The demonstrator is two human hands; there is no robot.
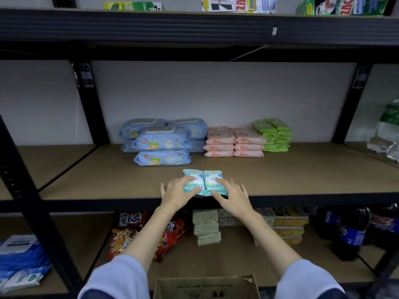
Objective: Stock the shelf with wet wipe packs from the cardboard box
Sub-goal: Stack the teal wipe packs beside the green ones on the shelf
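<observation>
Two small turquoise wet wipe packs (205,181) lie side by side at the front edge of the middle shelf (302,175). My left hand (178,190) rests on the left pack with straight fingers. My right hand (232,194) lies on the right pack, fingers spread flat. Behind them stand stacks of blue wipe packs (163,141), pink packs (234,141) and green packs (274,134). The open cardboard box (205,287) sits below, at the bottom edge of the view.
Black shelf uprights (92,104) frame the bay. The lower shelf holds snack bags (129,231), green-grey blocks (206,226), cracker boxes (285,223) and cola bottles (347,231). Blue wipe packs (20,257) lie lower left. Water bottles (386,130) stand at right.
</observation>
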